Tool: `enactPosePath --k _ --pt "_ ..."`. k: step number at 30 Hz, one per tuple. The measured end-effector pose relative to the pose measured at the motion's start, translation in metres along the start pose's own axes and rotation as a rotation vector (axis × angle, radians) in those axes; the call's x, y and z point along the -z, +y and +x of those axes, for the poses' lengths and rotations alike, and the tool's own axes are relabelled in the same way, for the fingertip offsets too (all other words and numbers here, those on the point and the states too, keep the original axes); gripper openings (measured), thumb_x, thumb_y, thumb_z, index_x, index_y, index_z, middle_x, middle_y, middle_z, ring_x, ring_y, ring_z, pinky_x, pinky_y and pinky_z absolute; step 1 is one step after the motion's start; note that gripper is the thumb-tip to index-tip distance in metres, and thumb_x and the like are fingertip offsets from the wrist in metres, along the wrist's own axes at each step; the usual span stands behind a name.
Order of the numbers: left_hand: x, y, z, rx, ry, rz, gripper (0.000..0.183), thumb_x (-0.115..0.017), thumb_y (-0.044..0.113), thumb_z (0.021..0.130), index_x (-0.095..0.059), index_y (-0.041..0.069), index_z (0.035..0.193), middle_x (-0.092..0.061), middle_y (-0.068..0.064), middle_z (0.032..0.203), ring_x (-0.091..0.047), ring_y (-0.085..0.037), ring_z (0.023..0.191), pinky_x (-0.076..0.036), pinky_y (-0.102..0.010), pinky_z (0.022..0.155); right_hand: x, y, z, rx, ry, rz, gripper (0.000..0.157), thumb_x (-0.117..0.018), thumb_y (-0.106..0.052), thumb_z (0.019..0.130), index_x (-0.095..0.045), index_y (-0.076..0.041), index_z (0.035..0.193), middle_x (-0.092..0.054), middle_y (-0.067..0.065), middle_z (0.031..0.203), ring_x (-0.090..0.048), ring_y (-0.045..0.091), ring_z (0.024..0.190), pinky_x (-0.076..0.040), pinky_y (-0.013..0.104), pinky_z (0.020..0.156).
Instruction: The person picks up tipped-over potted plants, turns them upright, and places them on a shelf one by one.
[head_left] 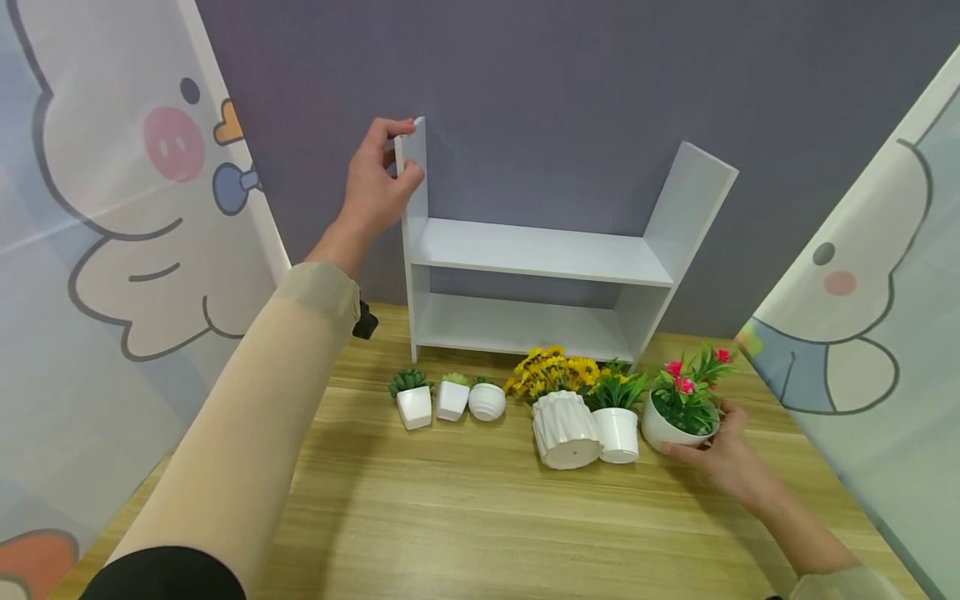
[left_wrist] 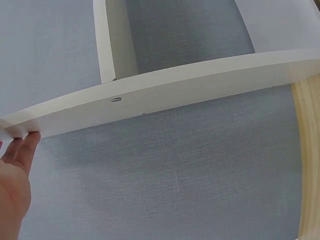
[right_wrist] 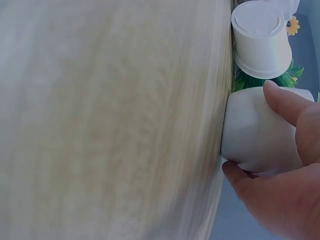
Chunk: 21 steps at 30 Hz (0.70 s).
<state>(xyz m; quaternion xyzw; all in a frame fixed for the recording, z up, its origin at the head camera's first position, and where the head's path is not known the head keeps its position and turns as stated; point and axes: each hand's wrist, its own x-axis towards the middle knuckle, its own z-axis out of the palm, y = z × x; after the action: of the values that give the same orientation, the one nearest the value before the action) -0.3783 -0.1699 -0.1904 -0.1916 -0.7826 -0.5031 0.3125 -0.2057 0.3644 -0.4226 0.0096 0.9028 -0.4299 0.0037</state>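
In the head view, my left hand [head_left: 377, 182] pinches the upper end of the left side panel [head_left: 417, 196] of a white two-tier shelf [head_left: 525, 247], thumb on one side and fingers on the other. The left wrist view shows those fingertips against the panel [left_wrist: 150, 100]. At the right of the table, my right hand [head_left: 726, 457] grips a round white flowerpot [head_left: 667, 429] with pink flowers and green leaves. Thumb and fingers lie on opposite sides of this pot [right_wrist: 260, 130] in the right wrist view; its plant is mostly hidden there.
A fluted white pot [head_left: 566, 425] with yellow flowers and a plain white pot [head_left: 618, 429] lie tipped, bases toward me. Further left are small potted succulents [head_left: 415, 408], [head_left: 452, 400], [head_left: 487, 402]. The wooden table [head_left: 480, 533] meets a grey wall [head_left: 540, 100]; cartoon-printed panels [head_left: 127, 208] flank it.
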Motion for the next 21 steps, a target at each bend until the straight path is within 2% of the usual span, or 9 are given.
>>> enactPosePath --k 5,12,15,16,18,21 --pt "0.002 0.0 -0.002 0.004 0.0 0.016 0.047 -0.053 0.006 0.104 -0.053 0.011 0.15 -0.05 0.007 0.169 -0.06 -0.026 0.15 -0.056 -0.033 0.098 -0.002 -0.002 0.001 -0.026 0.01 0.008 0.125 -0.088 -0.02 0.093 0.014 0.014 0.156 -0.022 0.054 0.155 -0.042 0.056 0.141 -0.028 -0.002 0.084" --pt "0.002 0.001 -0.003 0.009 -0.007 0.027 0.046 -0.052 0.008 0.105 -0.052 0.012 0.151 -0.049 0.008 0.17 -0.059 -0.025 0.151 -0.056 -0.034 0.102 -0.001 -0.002 0.003 -0.046 0.013 -0.023 0.131 -0.091 -0.028 0.091 0.013 0.012 0.16 -0.022 0.053 0.156 -0.043 0.057 0.142 -0.032 0.005 0.091" --pt "0.001 0.001 -0.003 0.009 -0.013 0.02 0.046 -0.053 0.008 0.105 -0.051 0.012 0.151 -0.048 0.007 0.171 -0.059 -0.026 0.151 -0.056 -0.036 0.104 0.001 0.001 0.002 -0.024 -0.026 0.025 0.127 -0.089 -0.027 0.093 0.012 0.011 0.161 -0.022 0.05 0.159 -0.042 0.055 0.143 -0.035 0.004 0.092" --pt "0.001 0.001 -0.003 0.007 -0.015 0.02 0.046 -0.053 0.008 0.105 -0.051 0.012 0.151 -0.048 0.007 0.171 -0.059 -0.026 0.151 -0.056 -0.036 0.104 0.002 0.003 0.001 -0.014 -0.048 0.046 0.123 -0.087 -0.025 0.095 0.01 0.01 0.161 -0.024 0.048 0.16 -0.044 0.05 0.143 -0.034 0.002 0.088" --pt "0.0 0.001 -0.003 0.007 -0.017 0.019 0.047 -0.052 0.008 0.105 -0.051 0.012 0.151 -0.047 0.006 0.172 -0.058 -0.026 0.151 -0.056 -0.037 0.104 0.004 0.007 0.001 0.003 -0.104 0.091 0.114 -0.083 -0.023 0.098 0.006 0.007 0.161 -0.027 0.043 0.162 -0.049 0.031 0.14 -0.038 0.003 0.09" --pt "0.0 0.002 -0.003 0.009 -0.017 0.016 0.047 -0.052 0.007 0.105 -0.05 0.012 0.151 -0.046 0.006 0.172 -0.058 -0.026 0.151 -0.056 -0.037 0.104 0.008 0.014 0.002 0.021 -0.181 0.138 0.104 -0.079 -0.02 0.101 0.0 0.003 0.164 -0.029 0.036 0.167 -0.045 0.001 0.132 -0.041 0.006 0.093"
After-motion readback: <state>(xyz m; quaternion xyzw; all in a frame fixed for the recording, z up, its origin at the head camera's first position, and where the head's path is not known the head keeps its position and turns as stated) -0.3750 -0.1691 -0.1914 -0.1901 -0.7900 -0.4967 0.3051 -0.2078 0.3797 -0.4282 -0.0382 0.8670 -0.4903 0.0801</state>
